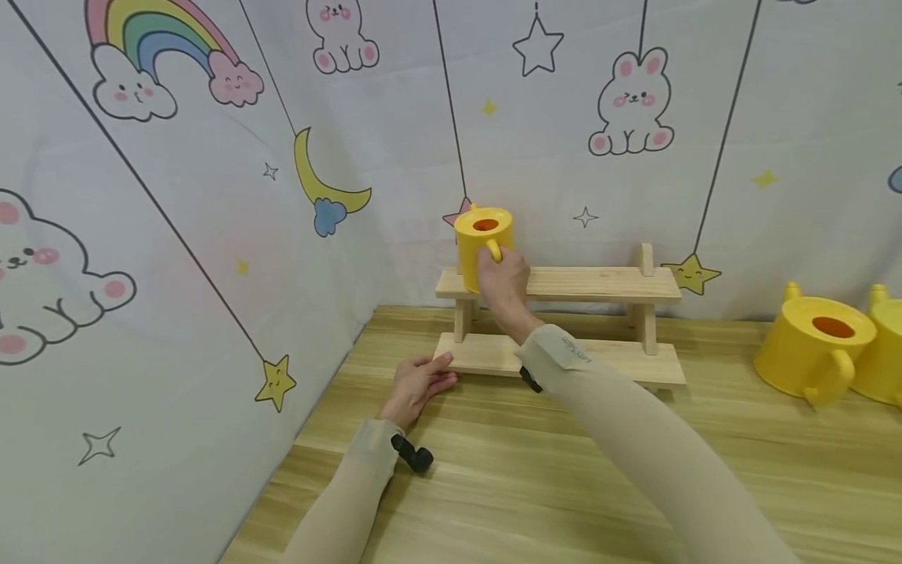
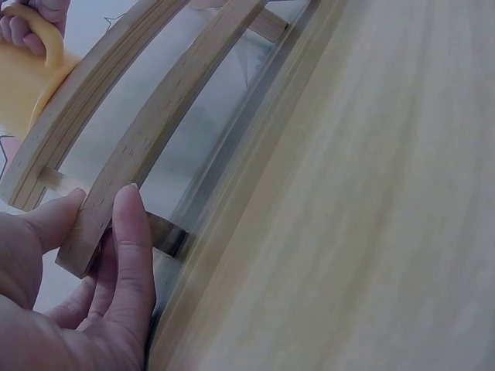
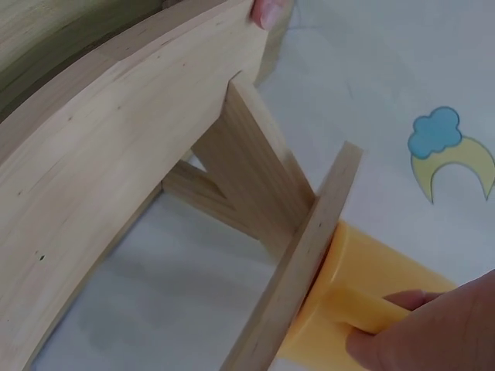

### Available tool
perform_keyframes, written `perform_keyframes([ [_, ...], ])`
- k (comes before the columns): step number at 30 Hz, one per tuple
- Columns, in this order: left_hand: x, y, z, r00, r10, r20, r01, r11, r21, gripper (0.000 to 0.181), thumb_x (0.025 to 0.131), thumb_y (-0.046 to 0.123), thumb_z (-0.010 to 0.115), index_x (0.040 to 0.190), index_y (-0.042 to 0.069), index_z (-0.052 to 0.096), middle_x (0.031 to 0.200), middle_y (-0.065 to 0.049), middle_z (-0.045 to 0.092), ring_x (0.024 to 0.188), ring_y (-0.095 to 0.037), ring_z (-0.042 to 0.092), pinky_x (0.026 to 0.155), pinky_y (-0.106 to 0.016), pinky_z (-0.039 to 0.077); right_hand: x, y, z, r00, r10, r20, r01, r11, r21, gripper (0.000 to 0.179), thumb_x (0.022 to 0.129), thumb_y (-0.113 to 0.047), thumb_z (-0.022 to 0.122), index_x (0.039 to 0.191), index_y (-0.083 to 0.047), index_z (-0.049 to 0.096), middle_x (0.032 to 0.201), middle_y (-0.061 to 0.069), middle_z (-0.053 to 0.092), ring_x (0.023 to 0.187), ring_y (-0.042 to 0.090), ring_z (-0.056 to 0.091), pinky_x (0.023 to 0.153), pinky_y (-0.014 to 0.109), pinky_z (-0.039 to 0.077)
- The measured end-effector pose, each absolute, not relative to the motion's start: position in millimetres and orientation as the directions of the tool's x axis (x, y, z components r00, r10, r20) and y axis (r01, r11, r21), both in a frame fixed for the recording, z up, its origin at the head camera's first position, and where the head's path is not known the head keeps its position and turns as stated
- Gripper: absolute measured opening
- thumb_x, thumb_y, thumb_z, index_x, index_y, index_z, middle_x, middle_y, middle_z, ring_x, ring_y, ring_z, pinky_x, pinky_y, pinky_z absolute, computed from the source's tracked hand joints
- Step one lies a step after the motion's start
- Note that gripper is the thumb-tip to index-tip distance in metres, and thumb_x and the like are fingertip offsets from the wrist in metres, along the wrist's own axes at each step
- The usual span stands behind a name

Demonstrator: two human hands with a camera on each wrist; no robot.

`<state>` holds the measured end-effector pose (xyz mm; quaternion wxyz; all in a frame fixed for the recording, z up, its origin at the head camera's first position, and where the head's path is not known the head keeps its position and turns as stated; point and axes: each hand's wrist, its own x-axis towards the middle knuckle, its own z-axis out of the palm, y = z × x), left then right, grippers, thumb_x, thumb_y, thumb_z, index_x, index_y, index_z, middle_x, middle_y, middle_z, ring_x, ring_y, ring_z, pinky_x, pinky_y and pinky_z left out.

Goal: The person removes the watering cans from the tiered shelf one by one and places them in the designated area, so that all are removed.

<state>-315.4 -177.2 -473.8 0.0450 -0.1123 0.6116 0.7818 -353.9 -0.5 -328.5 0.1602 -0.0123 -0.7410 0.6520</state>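
My right hand grips the handle of a yellow watering can at the left end of the upper board of a two-tier wooden shelf. In the right wrist view the can's base is right at that board, and the fingers curl round its handle. My left hand holds the left end of the shelf's lower board. Seen from the left wrist, the thumb lies on one face of the board and the fingers on the other.
Two more yellow watering cans, one in front of the other, stand on the wood-grain table at the right. A white cloth backdrop with cartoon prints rises behind the shelf and along the left side.
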Motion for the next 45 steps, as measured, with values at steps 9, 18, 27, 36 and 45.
perform_keyframes([
  [9,-317.3,-175.7,-474.2,-0.970,-0.062,-0.237,-0.217,-0.225,0.950,0.042,0.105,0.009,0.075,0.137,-0.012,0.058,0.091,-0.007,0.073,0.075,-0.012,0.077,0.075,-0.022,0.070,-352.1,9.0,-330.0,-0.935,0.259,0.241,-0.211,0.141,-0.967,0.039,0.105,-0.027,0.055,0.068,-0.016,0.048,0.064,-0.003,0.049,0.059,0.014,0.047,0.048,0.023,0.036],
  [18,-317.2,-177.9,-474.5,-0.972,-0.064,-0.226,-0.205,-0.233,0.951,0.041,0.105,0.008,0.074,0.136,-0.012,0.056,0.088,-0.006,0.074,0.073,-0.012,0.077,0.073,-0.022,0.069,-346.9,20.3,-330.8,-0.933,0.273,0.233,-0.206,0.123,-0.971,0.039,0.104,-0.027,0.055,0.068,-0.016,0.046,0.067,-0.002,0.047,0.063,0.015,0.048,0.053,0.024,0.037],
  [27,-318.2,-176.6,-475.8,-0.971,-0.047,-0.234,-0.218,-0.221,0.951,0.038,0.105,0.008,0.074,0.134,-0.010,0.058,0.086,-0.004,0.075,0.074,-0.012,0.077,0.074,-0.022,0.069,-335.4,40.7,-328.8,-0.916,0.311,0.254,-0.218,0.144,-0.965,0.038,0.101,-0.026,0.056,0.065,-0.017,0.046,0.063,-0.004,0.046,0.060,0.016,0.046,0.051,0.025,0.034],
  [36,-317.7,-177.5,-477.5,-0.978,-0.028,-0.207,-0.196,-0.216,0.956,0.036,0.105,0.009,0.074,0.131,-0.010,0.059,0.084,-0.002,0.074,0.074,-0.011,0.076,0.075,-0.022,0.069,-315.2,72.6,-327.8,-0.913,0.299,0.276,-0.250,0.123,-0.960,0.038,0.100,-0.024,0.054,0.064,-0.017,0.044,0.060,-0.005,0.046,0.059,0.016,0.046,0.050,0.024,0.033],
  [45,-315.7,-176.3,-475.6,-0.977,-0.033,-0.213,-0.201,-0.212,0.956,0.047,0.106,0.010,0.074,0.141,-0.014,0.054,0.087,-0.003,0.075,0.076,-0.011,0.077,0.076,-0.021,0.069,-289.3,122.0,-330.7,-0.910,0.297,0.288,-0.261,0.127,-0.957,0.037,0.102,-0.022,0.054,0.067,-0.013,0.047,0.061,-0.005,0.049,0.059,0.016,0.047,0.053,0.024,0.036],
])
